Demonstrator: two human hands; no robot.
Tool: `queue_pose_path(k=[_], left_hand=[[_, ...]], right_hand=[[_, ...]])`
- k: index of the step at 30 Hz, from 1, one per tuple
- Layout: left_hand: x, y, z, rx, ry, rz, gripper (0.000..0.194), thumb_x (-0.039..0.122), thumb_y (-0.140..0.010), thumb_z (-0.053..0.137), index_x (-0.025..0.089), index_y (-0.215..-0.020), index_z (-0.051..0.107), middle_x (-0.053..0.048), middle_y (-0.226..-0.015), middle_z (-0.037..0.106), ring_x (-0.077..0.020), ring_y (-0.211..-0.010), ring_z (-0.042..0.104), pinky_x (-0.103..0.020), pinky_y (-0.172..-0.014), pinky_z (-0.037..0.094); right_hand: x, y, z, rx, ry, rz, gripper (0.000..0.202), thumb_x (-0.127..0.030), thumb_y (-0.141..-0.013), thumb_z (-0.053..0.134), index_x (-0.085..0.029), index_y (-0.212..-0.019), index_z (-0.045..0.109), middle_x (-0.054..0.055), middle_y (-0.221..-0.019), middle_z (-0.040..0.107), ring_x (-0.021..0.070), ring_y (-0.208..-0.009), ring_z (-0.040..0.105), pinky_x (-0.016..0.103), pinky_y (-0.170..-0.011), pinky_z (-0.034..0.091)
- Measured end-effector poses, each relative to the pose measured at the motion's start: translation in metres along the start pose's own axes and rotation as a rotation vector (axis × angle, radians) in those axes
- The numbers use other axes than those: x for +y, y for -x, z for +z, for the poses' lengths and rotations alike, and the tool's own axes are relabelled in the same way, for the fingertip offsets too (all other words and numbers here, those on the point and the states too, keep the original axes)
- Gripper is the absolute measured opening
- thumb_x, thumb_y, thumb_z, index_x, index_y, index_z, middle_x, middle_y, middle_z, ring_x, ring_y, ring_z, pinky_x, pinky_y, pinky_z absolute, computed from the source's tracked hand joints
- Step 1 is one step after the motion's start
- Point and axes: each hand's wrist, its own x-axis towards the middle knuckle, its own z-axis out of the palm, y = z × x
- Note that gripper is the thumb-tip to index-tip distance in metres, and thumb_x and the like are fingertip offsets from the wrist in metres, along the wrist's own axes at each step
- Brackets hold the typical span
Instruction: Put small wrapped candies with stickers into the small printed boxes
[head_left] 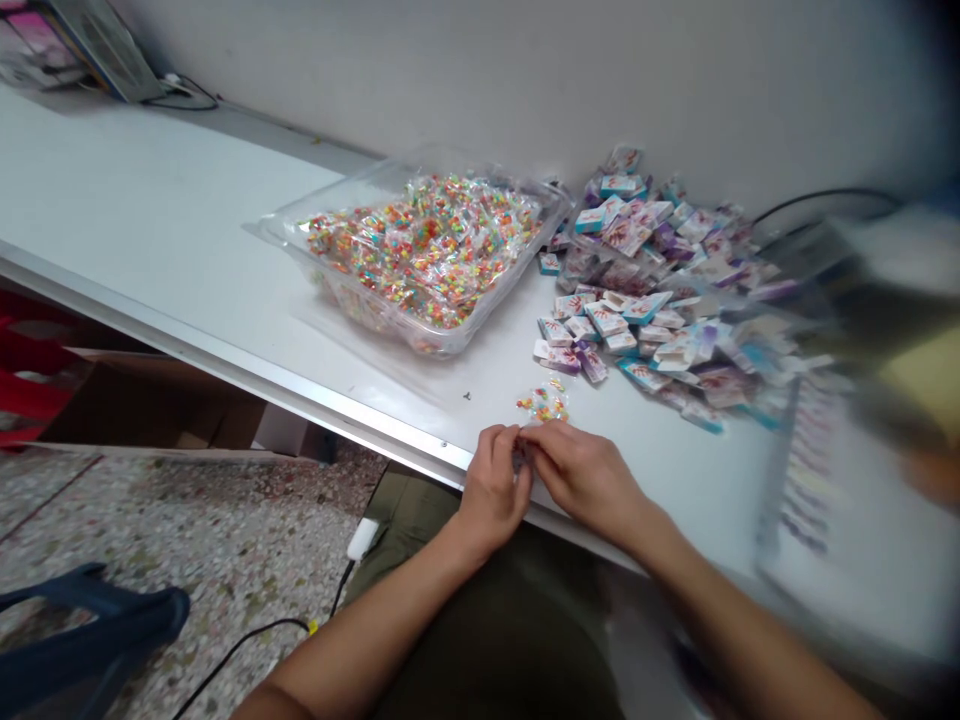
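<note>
Head view: left hand (491, 485) and right hand (581, 470) meet at the table (150, 220) edge, both grips pinched on a small clear packet (519, 455), mostly hidden. Bead packet (544, 402) just beyond. Clear tray (450, 340) holds colourful bead packets (427, 245); small boxes (645, 290) heaped beside it.

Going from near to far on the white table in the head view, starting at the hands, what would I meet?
The two hands, left hand and right hand, together at the table edge → small colourful packet → clear tray of colourful packets.
</note>
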Motion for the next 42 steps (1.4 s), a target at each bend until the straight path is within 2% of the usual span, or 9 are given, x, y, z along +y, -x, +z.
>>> queue_pose_path(k=[4,10,15,18,23,29,32,36,42], left_hand=[[0.000,0.001,-0.001,0.019,0.006,-0.007,0.041,0.011,-0.086,0.053,0.017,-0.125,0.042,-0.013,-0.110,0.053,-0.0225,-0.102,0.057,-0.037,-0.085,0.053],[-0.001,0.004,-0.001,0.049,-0.002,0.017,0.042,0.012,-0.086,0.054,0.017,-0.126,0.042,-0.014,-0.111,0.053,-0.0217,-0.100,0.058,-0.035,-0.083,0.054],[-0.001,0.006,-0.001,0.059,-0.017,0.043,0.043,0.012,-0.086,0.054,0.016,-0.128,0.042,-0.014,-0.112,0.053,-0.0213,-0.100,0.058,-0.034,-0.082,0.053],[0.001,0.004,-0.013,0.036,-0.053,0.037,0.039,0.017,-0.084,0.059,0.016,-0.122,0.050,-0.015,-0.113,0.055,-0.0251,-0.104,0.056,-0.040,-0.087,0.051],[0.003,-0.012,-0.047,-0.128,0.315,-0.332,0.014,0.029,-0.087,0.057,0.018,-0.093,0.063,-0.008,-0.097,0.065,-0.0180,-0.083,0.061,-0.032,-0.074,0.051],[-0.009,-0.035,-0.062,-0.381,0.892,-0.855,0.034,0.034,-0.065,0.081,0.017,-0.083,0.057,0.001,-0.068,0.065,-0.0107,-0.055,0.060,-0.024,-0.056,0.050],[-0.008,-0.041,-0.061,-0.406,0.911,-0.927,0.033,0.029,-0.063,0.081,0.014,-0.085,0.061,0.001,-0.067,0.066,-0.0110,-0.056,0.063,-0.025,-0.060,0.053],[-0.003,-0.045,-0.058,-0.396,0.902,-0.966,0.023,0.024,-0.064,0.078,0.013,-0.078,0.063,0.000,-0.063,0.066,-0.0109,-0.055,0.064,-0.024,-0.060,0.054],[0.001,-0.048,-0.056,-0.367,0.919,-1.014,0.015,0.018,-0.065,0.073,0.012,-0.076,0.065,-0.002,-0.064,0.069,-0.0116,-0.053,0.065,-0.024,-0.058,0.055]], right_hand=[[0.000,0.000,0.005,0.057,-0.219,0.088,0.043,-0.019,-0.089,0.046,-0.021,-0.132,0.048,0.005,-0.103,0.071,0.0191,-0.088,0.067,0.031,-0.078,0.050],[0.001,-0.006,0.007,0.251,-0.172,0.269,0.040,-0.029,-0.082,0.057,-0.020,-0.120,0.058,0.010,-0.113,0.064,0.0210,-0.087,0.063,0.035,-0.078,0.049],[0.012,-0.028,0.000,-0.134,-0.318,0.293,0.012,-0.028,-0.077,0.057,-0.018,-0.073,0.063,0.000,-0.068,0.064,0.0157,-0.065,0.059,0.025,-0.058,0.042],[0.014,-0.037,0.001,-0.222,-0.442,0.290,0.009,-0.025,-0.075,0.057,-0.018,-0.069,0.059,-0.002,-0.060,0.060,0.0131,-0.056,0.059,0.021,-0.050,0.039],[0.002,-0.030,0.006,-0.318,-0.660,0.341,0.008,-0.026,-0.078,0.058,-0.019,-0.082,0.061,-0.004,-0.058,0.061,0.0131,-0.048,0.061,0.021,-0.043,0.040],[0.003,-0.013,0.015,-0.256,-1.033,0.338,0.017,-0.028,-0.074,0.070,-0.017,-0.086,0.068,0.001,-0.078,0.069,0.0100,-0.056,0.060,0.023,-0.053,0.048],[0.013,-0.003,0.026,-0.219,-1.376,0.426,0.032,-0.028,-0.069,0.077,-0.019,-0.098,0.070,0.002,-0.088,0.070,0.0119,-0.071,0.065,0.024,-0.062,0.052],[0.017,0.006,0.045,-0.078,-1.643,0.606,0.028,-0.026,-0.061,0.083,-0.020,-0.087,0.073,-0.001,-0.079,0.068,0.0092,-0.066,0.062,0.020,-0.055,0.049],[0.005,0.009,0.049,0.178,-1.314,0.454,0.022,-0.030,-0.072,0.074,-0.024,-0.093,0.076,0.000,-0.076,0.070,0.0105,-0.062,0.062,0.025,-0.061,0.053]])
